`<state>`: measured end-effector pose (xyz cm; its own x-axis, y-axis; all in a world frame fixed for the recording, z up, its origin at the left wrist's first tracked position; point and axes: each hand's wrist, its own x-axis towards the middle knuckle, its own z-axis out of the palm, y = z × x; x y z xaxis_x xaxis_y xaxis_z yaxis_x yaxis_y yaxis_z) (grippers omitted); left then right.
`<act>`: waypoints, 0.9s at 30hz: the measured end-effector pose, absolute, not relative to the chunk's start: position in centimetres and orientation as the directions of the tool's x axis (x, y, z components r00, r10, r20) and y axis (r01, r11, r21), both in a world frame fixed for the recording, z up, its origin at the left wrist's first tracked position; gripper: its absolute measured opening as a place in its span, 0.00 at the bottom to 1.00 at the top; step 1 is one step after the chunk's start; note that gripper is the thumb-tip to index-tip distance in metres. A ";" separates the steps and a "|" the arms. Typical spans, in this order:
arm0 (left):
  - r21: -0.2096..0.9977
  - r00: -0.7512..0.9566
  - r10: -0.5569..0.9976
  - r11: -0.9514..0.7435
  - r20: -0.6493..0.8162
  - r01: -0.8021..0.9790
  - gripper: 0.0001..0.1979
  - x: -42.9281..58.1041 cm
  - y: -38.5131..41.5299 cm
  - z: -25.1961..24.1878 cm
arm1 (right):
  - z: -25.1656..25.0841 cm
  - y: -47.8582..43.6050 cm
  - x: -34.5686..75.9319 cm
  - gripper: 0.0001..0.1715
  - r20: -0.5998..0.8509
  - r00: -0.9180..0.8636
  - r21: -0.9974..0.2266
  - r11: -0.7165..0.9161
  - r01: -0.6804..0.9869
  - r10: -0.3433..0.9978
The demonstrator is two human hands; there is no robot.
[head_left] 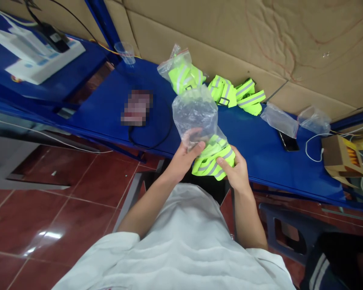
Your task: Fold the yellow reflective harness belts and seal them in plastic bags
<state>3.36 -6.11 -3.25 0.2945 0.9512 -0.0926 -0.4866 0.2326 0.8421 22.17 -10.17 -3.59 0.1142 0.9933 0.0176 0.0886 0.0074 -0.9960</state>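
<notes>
A clear plastic bag [195, 112] is gripped in my left hand [189, 153], its thumb pressed on the film and its fingers seen through it. My right hand [236, 169] is closed on a folded bundle of neon-yellow reflective straps [213, 165]. The bundle's upper part sits within or behind the bag's film; I cannot tell how far inside it goes. Beyond the bag lies another bagged strap bundle [184, 76]. Beside it on the blue table are two loose reflective strap bundles [224, 92] with black buckles.
On the blue table [109, 108] are a pixelated item [136, 108], a clear cup [125, 52], flat plastic bags [280, 119], a black phone [288, 141] and an open cardboard box [340, 159]. A white power strip [45, 60] stands left. A stool [290, 225] is at right.
</notes>
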 end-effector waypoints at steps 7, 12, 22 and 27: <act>0.905 0.279 0.960 0.111 0.009 -0.410 0.27 3.6 -6.4 -4.3 | -3.7 -10.3 22.8 0.37 0.013 0.102 -0.997 0.006 0.070 0.995; 0.950 0.254 0.954 -0.076 0.158 -0.304 0.28 3.0 -6.5 -4.5 | -4.0 -9.8 22.5 0.32 0.053 0.098 -0.996 0.045 0.079 0.994; 0.932 0.304 0.952 0.076 0.038 -0.354 0.41 3.8 -6.6 -4.3 | -4.7 -9.5 22.2 0.30 0.026 0.195 -0.998 0.013 0.066 0.980; 0.863 0.366 0.929 0.235 -0.064 -0.446 0.34 5.9 -7.9 -5.3 | -5.1 -9.3 21.5 0.33 0.026 0.383 -0.999 0.033 -0.011 0.923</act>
<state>5.88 -7.88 -5.26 0.3656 0.9286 -0.0637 -0.4465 0.2350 0.8634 21.48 -9.28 -5.05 0.3828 0.9235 0.0259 -0.0113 0.0327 -0.9994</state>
